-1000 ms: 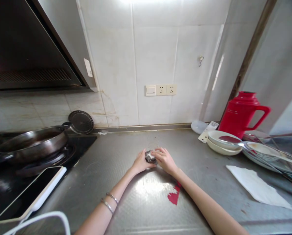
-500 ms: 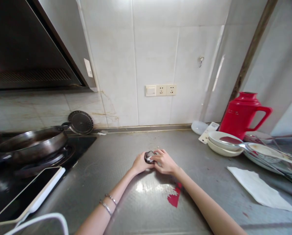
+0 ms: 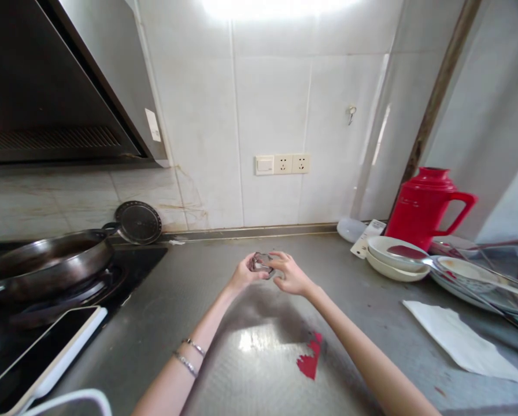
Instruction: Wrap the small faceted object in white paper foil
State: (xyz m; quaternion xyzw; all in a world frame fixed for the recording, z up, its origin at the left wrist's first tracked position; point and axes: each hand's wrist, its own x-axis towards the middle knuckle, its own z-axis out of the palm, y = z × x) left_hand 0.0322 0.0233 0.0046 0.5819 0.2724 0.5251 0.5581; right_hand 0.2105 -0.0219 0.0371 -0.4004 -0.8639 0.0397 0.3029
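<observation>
My left hand (image 3: 245, 274) is closed round the left side of a small round object (image 3: 265, 268). It looks dark-rimmed and partly clear, like glass, but its exact kind cannot be made out. My right hand (image 3: 290, 273) grips its right side, fingers bent over the top and thumb lower down. Both hands hold it above the steel counter, with their shadow falling below. Fingers cover much of its edge. On the counter nearer me lies a torn red scrap (image 3: 310, 358).
At left, a metal pan (image 3: 46, 263) sits on the stove, with a phone (image 3: 46, 358) and white cable in front. On the right are a red thermos (image 3: 421, 208), stacked white bowls (image 3: 395, 271), plates with utensils, and a white paper towel (image 3: 462, 341).
Both hands have risen a little off the counter with the round object, which is now tilted differently. The red scrap shows more fully. The view has shifted slightly.
</observation>
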